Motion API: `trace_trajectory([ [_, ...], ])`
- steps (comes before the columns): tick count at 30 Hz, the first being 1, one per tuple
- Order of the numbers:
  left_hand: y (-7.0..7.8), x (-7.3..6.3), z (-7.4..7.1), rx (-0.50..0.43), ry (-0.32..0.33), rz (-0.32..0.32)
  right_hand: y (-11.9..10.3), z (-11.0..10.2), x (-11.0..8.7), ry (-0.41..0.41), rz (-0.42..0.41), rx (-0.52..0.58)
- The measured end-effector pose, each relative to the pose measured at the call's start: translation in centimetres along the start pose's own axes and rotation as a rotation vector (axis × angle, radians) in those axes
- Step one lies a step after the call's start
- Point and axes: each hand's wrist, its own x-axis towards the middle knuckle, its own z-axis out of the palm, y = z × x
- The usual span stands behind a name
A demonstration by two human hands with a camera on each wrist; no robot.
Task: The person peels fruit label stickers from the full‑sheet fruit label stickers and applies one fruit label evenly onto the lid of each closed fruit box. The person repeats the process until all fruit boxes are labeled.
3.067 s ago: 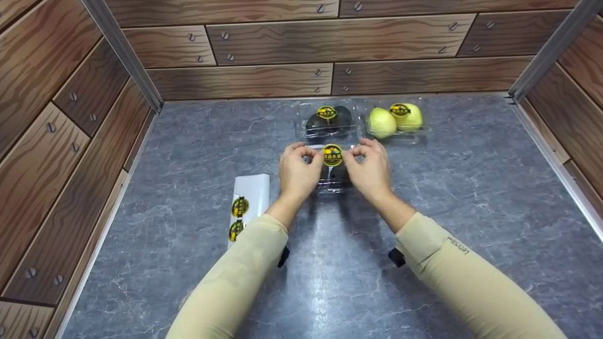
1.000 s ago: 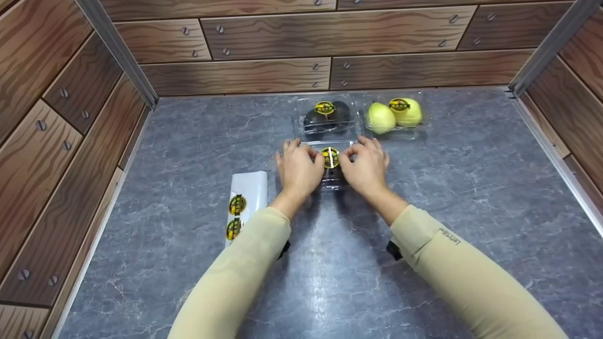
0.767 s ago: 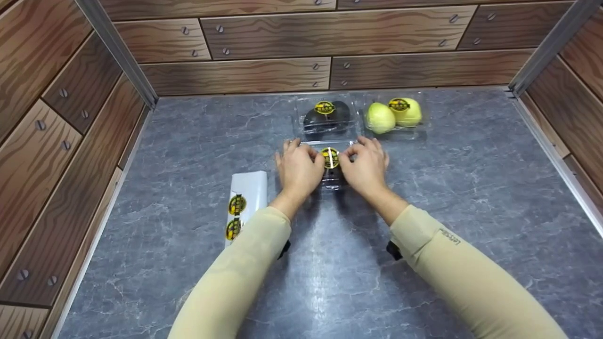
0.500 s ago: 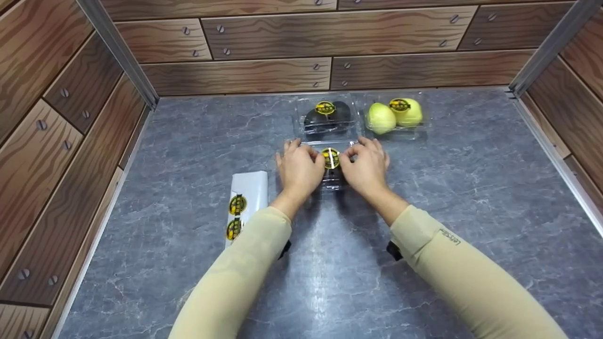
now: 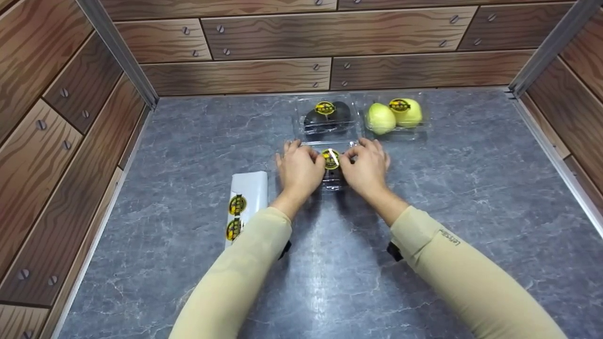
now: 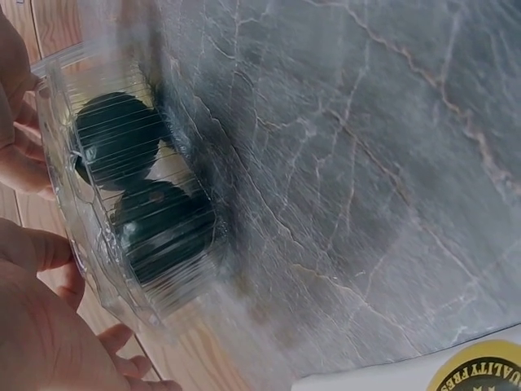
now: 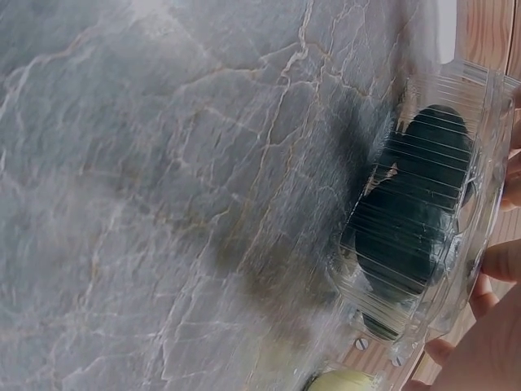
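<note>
In the head view my left hand (image 5: 301, 172) and right hand (image 5: 365, 169) face each other over a clear plastic clamshell box (image 5: 333, 186). Thumb and forefinger of each pinch an opposite side edge of a round black-and-yellow sticker (image 5: 330, 159), which lies close over the lid; a streak of glare crosses it. Several other fingers spread along the lid's sides. Two dark green, avocado-like fruits (image 6: 122, 147) show through the ribbed wall in the left wrist view. The right wrist view shows the same box (image 7: 423, 309) with my right fingertips (image 7: 492, 262) at its lid edge.
Behind stand a closed clear box of dark fruits (image 5: 325, 121) and another of yellow-green pears (image 5: 381, 118), both stickered. Left of the hands lies a white sticker backing (image 5: 249, 188) bearing more round stickers. Wood-patterned walls (image 5: 264, 75) enclose the grey marbled table (image 5: 447, 179).
Since three seconds ago the fingers have come down slightly with the sticker, closer to the lid, and a glare streak now crosses it. Over the last second the sticker's glare has tilted; the hands barely moved.
</note>
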Motion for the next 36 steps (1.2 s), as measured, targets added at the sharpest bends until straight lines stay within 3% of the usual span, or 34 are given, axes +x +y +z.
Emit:
trace_trajectory([
  [14, -0.01, -0.06, 0.06, 0.043, -0.007, 0.015, 0.02, 0.07, -0.09, -0.001, 0.0, -0.025],
  [24, -0.01, -0.03, 0.08, 0.072, -0.036, -0.012, 0.11, 0.08, -0.1, -0.01, 0.002, -0.043],
  [36, -0.03, 0.02, 0.07, 0.083, -0.025, -0.022, 0.33, -0.01, -0.01, -0.004, 0.011, -0.035],
])
